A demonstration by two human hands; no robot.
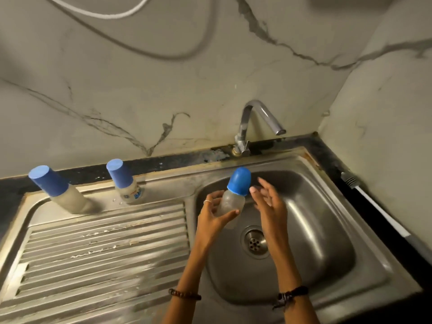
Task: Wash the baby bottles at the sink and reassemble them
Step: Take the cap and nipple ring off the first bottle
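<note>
My left hand [214, 212] grips the clear body of a small baby bottle [231, 199] over the sink basin [327, 230]. Its rounded blue cap [240, 181] points up and away from me. Just right of the cap, my right hand [268, 199] hovers with its fingers spread and holds nothing. Two more capped baby bottles stand at the back of the drainboard: a larger one [70, 199] at the far left and a printed one [131, 192] nearer the basin.
A chrome tap [257, 118] rises behind the basin with no water running. The drain [254, 242] lies below my hands. A ribbed steel drainboard [93, 249] fills the left side. A long brush handle [374, 206] lies on the dark counter at the right. Marble walls close in behind and right.
</note>
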